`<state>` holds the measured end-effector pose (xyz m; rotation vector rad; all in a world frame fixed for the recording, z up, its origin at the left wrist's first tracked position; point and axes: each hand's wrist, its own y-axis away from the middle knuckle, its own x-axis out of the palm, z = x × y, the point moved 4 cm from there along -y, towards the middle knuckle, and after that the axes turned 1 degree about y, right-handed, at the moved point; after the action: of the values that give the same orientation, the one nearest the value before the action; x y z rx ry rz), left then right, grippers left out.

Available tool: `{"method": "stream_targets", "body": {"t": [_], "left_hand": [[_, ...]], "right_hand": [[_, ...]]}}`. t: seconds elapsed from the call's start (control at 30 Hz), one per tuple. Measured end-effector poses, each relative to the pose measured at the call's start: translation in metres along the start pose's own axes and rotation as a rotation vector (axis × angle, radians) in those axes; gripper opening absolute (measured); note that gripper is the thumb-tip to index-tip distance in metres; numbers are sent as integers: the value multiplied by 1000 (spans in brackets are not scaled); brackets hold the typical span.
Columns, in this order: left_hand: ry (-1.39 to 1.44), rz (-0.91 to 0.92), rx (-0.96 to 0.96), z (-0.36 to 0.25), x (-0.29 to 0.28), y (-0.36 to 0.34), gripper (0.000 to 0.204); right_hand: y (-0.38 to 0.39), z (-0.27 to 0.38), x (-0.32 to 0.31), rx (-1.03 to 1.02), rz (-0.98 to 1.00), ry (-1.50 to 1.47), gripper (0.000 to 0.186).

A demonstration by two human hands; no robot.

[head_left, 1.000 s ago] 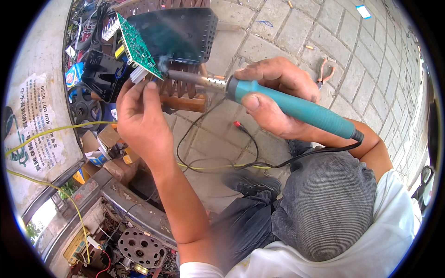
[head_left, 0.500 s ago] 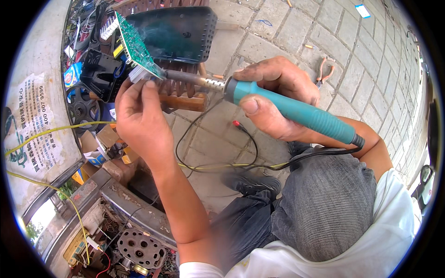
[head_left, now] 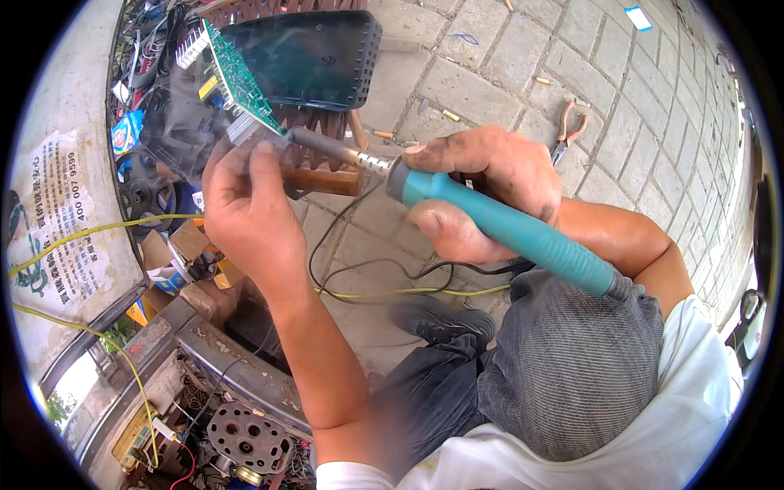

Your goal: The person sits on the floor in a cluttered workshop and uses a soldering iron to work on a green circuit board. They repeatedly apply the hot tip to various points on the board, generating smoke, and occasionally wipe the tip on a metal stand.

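Observation:
My left hand [head_left: 253, 208] pinches the lower end of a green circuit board [head_left: 238, 77], beside a pale ribbed part [head_left: 242, 126] on its back. The board stands tilted nearly on edge, solder side toward the right. My right hand [head_left: 518, 175] grips the teal handle of a soldering iron [head_left: 510, 224]. The iron's dark end meets the board's lower corner, just above my left fingertips. Thin smoke drifts around the board; the exact contact spot is hard to make out.
A black plastic housing [head_left: 302, 65] lies behind the board on a wooden rack [head_left: 322, 177]. Pliers [head_left: 567, 135] rest on the paving [head_left: 482, 90]. A yellow cable [head_left: 408, 291] and a black cord [head_left: 322, 237] cross below my hands. Scrap and a metal plate [head_left: 249, 438] fill the left.
The iron and my right hand have shifted slightly down and left, and the iron's tip sits a little lower on the board's corner. Smoke has spread leftward. The black cord has moved.

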<state>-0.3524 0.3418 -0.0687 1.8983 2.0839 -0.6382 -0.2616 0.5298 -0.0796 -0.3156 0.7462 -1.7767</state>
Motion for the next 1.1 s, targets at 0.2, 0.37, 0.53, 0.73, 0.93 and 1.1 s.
{"method": "stream_targets", "body": {"t": [0.2,0.37,0.53,0.73,0.93,1.1], "left_hand": [[22,-8,2,0,-1,0,18],[59,12,6,1,-1,0,20],[-23,4,23,-2,-2,-1,22],[-32,67,-51,8,-22,-3,26],[246,129,-259,34,-72,-2,29],[335,88,-453,48,-147,7,27]], "right_hand": [[0,3,-1,36,66,40,32],[3,-1,-2,131,91,-25,34],[1,-3,-3,112,-7,-46,31],[0,-2,-13,195,-90,-45,30],[-13,7,-47,376,-75,-266,34],[-21,12,-41,255,-143,-326,47]]}}
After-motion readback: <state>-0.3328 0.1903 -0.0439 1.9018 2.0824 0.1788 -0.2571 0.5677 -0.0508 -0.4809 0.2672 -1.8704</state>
